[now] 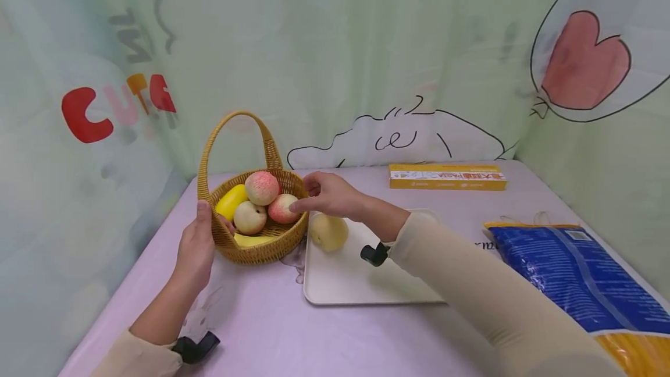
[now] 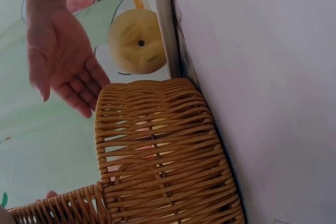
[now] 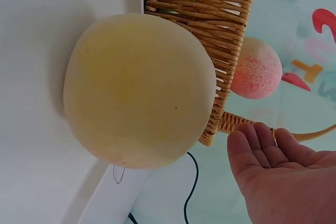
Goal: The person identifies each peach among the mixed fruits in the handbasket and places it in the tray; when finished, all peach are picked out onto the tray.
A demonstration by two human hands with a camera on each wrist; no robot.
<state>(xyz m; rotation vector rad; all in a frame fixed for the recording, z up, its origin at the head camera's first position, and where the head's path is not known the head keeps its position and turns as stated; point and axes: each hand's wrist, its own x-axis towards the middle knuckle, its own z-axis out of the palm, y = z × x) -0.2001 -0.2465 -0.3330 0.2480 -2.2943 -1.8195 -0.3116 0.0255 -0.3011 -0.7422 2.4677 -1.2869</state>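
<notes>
A wicker basket (image 1: 268, 252) with a tall handle stands at the left of the table. My left hand (image 1: 196, 247) grips its left rim by the handle's foot, thumb outside and fingers inside. Within lie a pink-speckled peach (image 1: 262, 188), another peach (image 1: 283, 209), a pale round fruit (image 1: 250, 217) and a long yellow fruit (image 1: 231, 202). My right hand (image 1: 335, 195) hovers at the right rim with loosely bent fingers and an empty palm (image 3: 294, 187). Below it, a pale yellow round fruit (image 1: 328, 232) rests on the white tray (image 1: 366, 290), beside the basket.
An orange and white box (image 1: 448, 182) marked PASTA lies at the back of the table. To the right is a large blue and yellow bag (image 1: 576, 278). Printed curtains (image 1: 335, 45) enclose the table at the back and sides.
</notes>
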